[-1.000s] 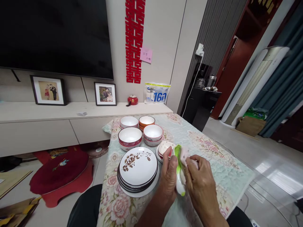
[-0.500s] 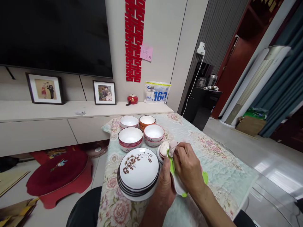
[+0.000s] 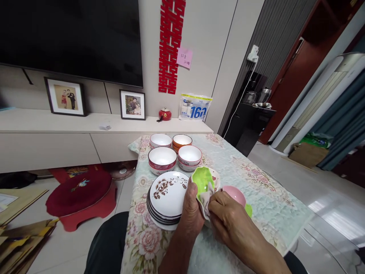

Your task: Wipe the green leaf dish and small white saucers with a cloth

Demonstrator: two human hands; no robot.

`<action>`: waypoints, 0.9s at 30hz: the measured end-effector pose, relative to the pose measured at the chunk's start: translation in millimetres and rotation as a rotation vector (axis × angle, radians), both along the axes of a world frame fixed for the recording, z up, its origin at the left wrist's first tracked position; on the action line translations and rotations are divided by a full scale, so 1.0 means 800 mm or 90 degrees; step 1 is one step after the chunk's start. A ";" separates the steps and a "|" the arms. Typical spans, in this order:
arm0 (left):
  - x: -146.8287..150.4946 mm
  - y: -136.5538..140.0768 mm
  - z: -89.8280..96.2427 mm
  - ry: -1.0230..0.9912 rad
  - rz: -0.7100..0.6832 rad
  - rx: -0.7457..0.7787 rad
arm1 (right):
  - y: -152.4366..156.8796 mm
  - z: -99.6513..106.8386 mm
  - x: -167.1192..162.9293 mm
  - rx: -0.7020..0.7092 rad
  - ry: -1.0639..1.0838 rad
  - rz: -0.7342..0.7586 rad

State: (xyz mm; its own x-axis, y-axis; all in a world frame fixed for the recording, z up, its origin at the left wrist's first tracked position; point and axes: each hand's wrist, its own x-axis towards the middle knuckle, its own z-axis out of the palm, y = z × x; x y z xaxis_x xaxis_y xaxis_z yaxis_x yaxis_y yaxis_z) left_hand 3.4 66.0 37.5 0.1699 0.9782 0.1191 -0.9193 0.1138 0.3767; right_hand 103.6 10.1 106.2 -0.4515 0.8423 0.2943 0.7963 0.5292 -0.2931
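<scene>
To wipe well, it seems best to keep the green-lined bowl (image 3: 202,178) steady over the worktop (image 3: 278,207), beside the plates, and press lightly round its curve. The left hand (image 3: 191,208) has its fingers closed around the bowl's side; the right hand (image 3: 230,213) pinches a pale cloth (image 3: 205,197) against its inside. Counted: one bowl in hand, one cloth, one pink bowl (image 3: 234,194), four bowl stacks (image 3: 162,155), seemingly two bowls each, and one plate stack (image 3: 168,196), its exact number unclear.

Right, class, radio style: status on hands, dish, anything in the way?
Left hand holding green dish. Right hand holding cloth against it. Stacked plates and pink bowl nearby; no obstruction visible.
</scene>
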 end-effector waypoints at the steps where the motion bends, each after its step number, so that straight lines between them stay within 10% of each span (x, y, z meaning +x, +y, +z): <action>1: 0.001 -0.001 0.000 -0.002 -0.002 -0.001 | -0.003 -0.001 0.002 0.000 0.010 -0.001; 8: 0.006 -0.005 -0.006 0.024 0.075 0.034 | 0.001 -0.023 0.004 -0.021 0.003 -0.090; 19: 0.014 -0.006 -0.015 0.030 0.082 0.062 | 0.043 -0.051 -0.012 0.376 -0.009 -0.175; 27: 0.018 -0.012 -0.007 0.049 0.051 0.091 | 0.073 -0.033 -0.009 0.468 0.056 -0.248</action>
